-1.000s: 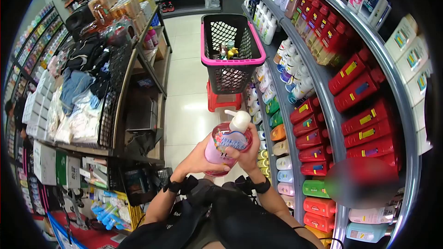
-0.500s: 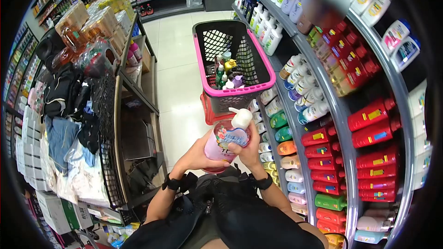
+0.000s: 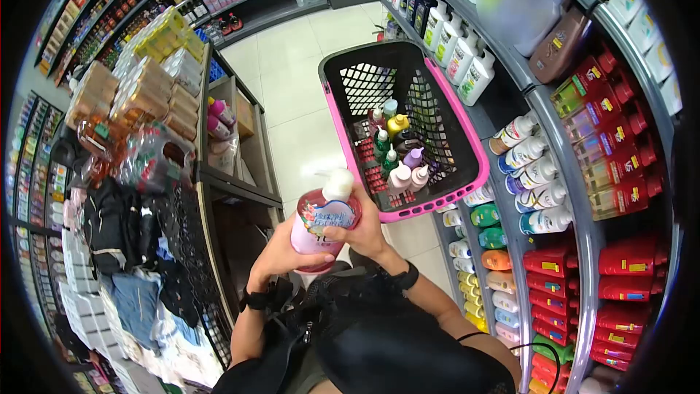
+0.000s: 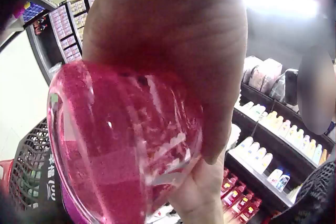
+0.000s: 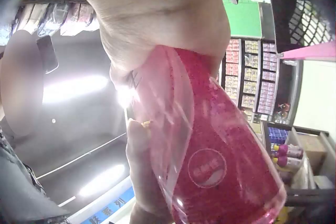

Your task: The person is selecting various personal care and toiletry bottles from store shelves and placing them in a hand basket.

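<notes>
Both hands grip one clear pink pump bottle (image 3: pixel 321 226) with a white pump top, held in front of the body. In the head view the left hand (image 3: pixel 282 254) wraps its lower left side, and the right hand (image 3: pixel 368 226) holds its upper right side, thumb on the label. The left wrist view has the bottle's glossy pink base (image 4: pixel 121 145) close up, under the left hand (image 4: pixel 168 35). From the right wrist, pink liquid fills the bottle (image 5: pixel 226 166) beneath the right hand (image 5: pixel 163 19). Beyond the bottle stands a black basket with a pink rim (image 3: pixel 477 153).
Inside the basket are several pump bottles, among them a yellow one (image 3: pixel 398 125) and a purple one (image 3: pixel 413 157). Shelves of bottles (image 3: pixel 543 175) line the right side. Clothes (image 3: pixel 135 303) and packaged goods (image 3: pixel 146 91) lie on a rack at left. Tiled floor (image 3: pixel 299 120) runs between.
The basket appears larger and nearer, farther right in the head view, with its contents more visible. The held bottle has shifted left in view, still in both hands.
</notes>
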A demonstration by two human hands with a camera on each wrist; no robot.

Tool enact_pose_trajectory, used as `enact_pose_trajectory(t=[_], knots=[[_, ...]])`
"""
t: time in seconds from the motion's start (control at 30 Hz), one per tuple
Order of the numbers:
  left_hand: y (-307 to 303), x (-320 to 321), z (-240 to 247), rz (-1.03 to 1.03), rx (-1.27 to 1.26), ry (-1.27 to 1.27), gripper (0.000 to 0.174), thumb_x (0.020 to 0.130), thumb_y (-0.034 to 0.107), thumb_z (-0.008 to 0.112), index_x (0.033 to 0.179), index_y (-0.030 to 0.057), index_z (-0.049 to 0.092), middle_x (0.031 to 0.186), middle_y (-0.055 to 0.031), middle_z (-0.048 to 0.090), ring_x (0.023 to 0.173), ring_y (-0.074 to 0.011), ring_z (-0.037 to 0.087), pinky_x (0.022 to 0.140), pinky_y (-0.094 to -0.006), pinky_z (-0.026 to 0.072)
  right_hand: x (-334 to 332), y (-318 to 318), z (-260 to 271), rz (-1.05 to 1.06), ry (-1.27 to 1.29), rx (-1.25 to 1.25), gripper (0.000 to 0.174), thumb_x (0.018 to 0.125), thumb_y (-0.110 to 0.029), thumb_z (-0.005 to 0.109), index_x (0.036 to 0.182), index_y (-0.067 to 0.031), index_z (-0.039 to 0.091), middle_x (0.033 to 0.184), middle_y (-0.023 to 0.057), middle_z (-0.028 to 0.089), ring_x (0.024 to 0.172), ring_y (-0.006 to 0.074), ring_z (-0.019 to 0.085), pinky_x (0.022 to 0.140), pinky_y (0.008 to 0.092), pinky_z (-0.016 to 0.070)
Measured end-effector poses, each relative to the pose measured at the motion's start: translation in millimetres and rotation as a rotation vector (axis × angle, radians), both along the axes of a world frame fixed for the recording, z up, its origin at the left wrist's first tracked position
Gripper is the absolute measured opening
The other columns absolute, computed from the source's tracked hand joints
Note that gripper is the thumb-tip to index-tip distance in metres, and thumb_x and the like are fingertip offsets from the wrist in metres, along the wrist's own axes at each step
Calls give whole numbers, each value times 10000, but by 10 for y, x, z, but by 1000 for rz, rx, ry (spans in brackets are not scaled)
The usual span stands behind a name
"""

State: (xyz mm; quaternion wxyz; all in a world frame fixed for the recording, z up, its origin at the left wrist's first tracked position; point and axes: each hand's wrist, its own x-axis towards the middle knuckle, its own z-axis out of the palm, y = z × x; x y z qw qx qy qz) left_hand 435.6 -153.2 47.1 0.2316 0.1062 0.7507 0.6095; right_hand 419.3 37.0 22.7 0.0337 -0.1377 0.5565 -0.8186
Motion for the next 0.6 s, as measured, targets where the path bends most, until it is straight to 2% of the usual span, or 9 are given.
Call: enact_pose_trajectory(t=[0.03, 0.17, 0.3, 0.33, 0.37, 0.47, 0.53, 0.6], knots=[[-35, -187, -14, -2, -51, 19, 796, 638, 223, 857, 1319, 50, 484, 1135, -92, 630, 1019, -183, 606, 904, -335, 481, -168, 1, 15, 17, 7, 79, 747, 706, -232, 851, 1265, -3, 412, 1146, 99, 584, 1079, 175, 571, 943, 328, 465], [-115, -793, -60, -59, -21, 72, 741, 624, 237, 864, 1256, 38, 532, 1074, -104, 660, 943, -167, 630, 864, -327, 497, -626, -74, -57, -35, -4, 78, 768, 703, -238, 852, 1290, -9, 415, 1157, 97, 579, 1080, 166, 563, 942, 325, 460], [-168, -1501, -138, -196, -11, 16, 729, 620, 232, 864, 1245, 36, 543, 1045, -99, 670, 918, -163, 635, 853, -324, 501, -1045, -127, -163, -179, 7, 42, 744, 743, -216, 818, 1321, 6, 407, 1175, 87, 571, 1074, 159, 559, 941, 314, 453], [-190, -1676, -173, -245, -27, -23, 722, 620, 227, 862, 1241, 35, 546, 1032, -95, 673, 910, -164, 637, 849, -324, 504, -1112, -106, -193, -163, -58, 84, 820, 757, -359, 802, 1351, 16, 380, 1270, 110, 524, 1135, 190, 531, 983, 345, 427], [-217, -1842, -208, -295, -44, -62, 716, 620, 221, 860, 1237, 34, 550, 1019, -91, 677, 903, -165, 639, 844, -324, 507, -1195, -108, -232, -201, -66, 88, 820, 757, -359, 802, 1351, 16, 380, 1270, 110, 524, 1135, 190, 531, 983, 345, 427], [-291, -2410, -205, -433, -57, 29, 705, 599, 196, 864, 1218, 31, 567, 1001, -99, 681, 892, -177, 644, 841, -325, 508, -1481, -216, -232, -285, -63, 164, 744, 795, -450, 740, 1292, 24, 453, 1223, 123, 564, 1122, 192, 550, 964, 344, 441], [-388, -2755, -175, -544, -66, 76, 690, 583, 171, 861, 1200, 34, 585, 1018, -119, 682, 916, -214, 659, 861, -335, 506, -1657, -302, -178, -348, -56, 191, 670, 821, -427, 713, 1258, 23, 478, 1180, 121, 591, 1069, 191, 582, 940, 337, 454], [-486, -3101, -157, -650, -63, 124, 709, 574, 169, 874, 1207, 34, 585, 1031, -108, 679, 923, -194, 649, 864, -326, 504, -1798, -423, -40, -414, -77, 174, 636, 830, -413, 704, 1243, 22, 491, 1162, 119, 602, 1052, 189, 591, 932, 334, 458]])
